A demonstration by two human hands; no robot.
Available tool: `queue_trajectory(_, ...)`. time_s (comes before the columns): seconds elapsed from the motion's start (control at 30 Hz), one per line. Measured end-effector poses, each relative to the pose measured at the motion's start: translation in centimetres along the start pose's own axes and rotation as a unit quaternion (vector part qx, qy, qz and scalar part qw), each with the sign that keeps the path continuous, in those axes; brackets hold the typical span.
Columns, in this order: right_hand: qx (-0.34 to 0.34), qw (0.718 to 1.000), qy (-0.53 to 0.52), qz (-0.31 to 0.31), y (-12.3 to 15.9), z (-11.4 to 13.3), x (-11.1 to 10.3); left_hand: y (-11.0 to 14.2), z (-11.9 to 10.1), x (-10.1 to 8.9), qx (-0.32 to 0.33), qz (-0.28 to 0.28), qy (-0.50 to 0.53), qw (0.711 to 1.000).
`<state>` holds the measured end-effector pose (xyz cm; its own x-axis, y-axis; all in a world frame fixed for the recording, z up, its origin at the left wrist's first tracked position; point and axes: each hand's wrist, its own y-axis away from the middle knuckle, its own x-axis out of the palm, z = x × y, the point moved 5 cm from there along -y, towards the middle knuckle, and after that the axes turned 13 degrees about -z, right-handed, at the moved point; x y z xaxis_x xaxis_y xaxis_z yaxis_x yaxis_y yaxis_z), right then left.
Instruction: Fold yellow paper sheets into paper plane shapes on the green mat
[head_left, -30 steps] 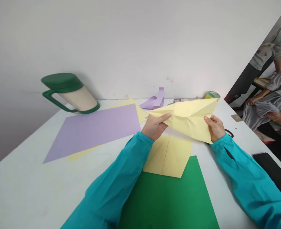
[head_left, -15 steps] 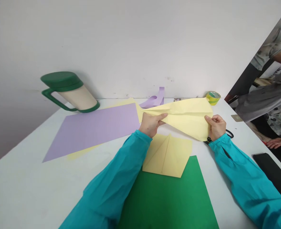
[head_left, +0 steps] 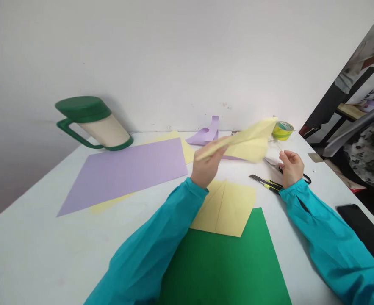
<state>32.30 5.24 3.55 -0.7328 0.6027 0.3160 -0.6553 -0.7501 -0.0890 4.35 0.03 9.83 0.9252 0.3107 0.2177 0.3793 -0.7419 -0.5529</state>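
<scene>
My left hand (head_left: 207, 166) is closed around the narrow end of a folded yellow paper (head_left: 248, 142), which is tilted up above the table and blurred by motion. My right hand (head_left: 291, 166) is apart from that paper, its thumb and fingers pinched together; a thin pale strand shows at the fingertips, too small to name. Beside the right hand lie scissors (head_left: 271, 163), partly covered by it, and a utility knife (head_left: 265, 182). Below my left hand a creased yellow sheet (head_left: 234, 207) lies over the top of a green sheet (head_left: 225, 267).
A purple sheet (head_left: 132, 171) on yellow paper (head_left: 187, 148) lies at left, by a green-lidded jug (head_left: 102, 127). Purple paper strips (head_left: 207, 134) and a tape roll (head_left: 282, 130) are near the wall. A black phone-like object (head_left: 361, 228) lies at the right edge.
My right hand has let go of the folded yellow paper. My left hand has turned the paper and raised it slightly, uncovering the knife and scissors. The person at right has mostly moved out of view.
</scene>
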Motion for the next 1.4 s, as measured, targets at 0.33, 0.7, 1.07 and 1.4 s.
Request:
queue_trajectory(0.33,0.204,0.940,-0.029,0.272,6.8,2.2,3.4,3.5,1.5,3.7,0.052,0.249,-0.077,0.964)
queue_trajectory(0.7,0.177,0.938,0.002,0.298,6.3,1.3,2.7,3.7,3.3,3.5,-0.279,0.169,0.049,0.944)
queue_trajectory(1.07,0.201,0.959,-0.017,0.201,5.0,0.3,2.4,4.3,4.3,3.3,-0.327,0.148,0.055,0.932)
queue_trajectory(1.4,0.193,0.972,-0.027,0.133,5.3,-0.7,1.8,4.5,6.0,2.8,-0.374,0.084,0.044,0.923)
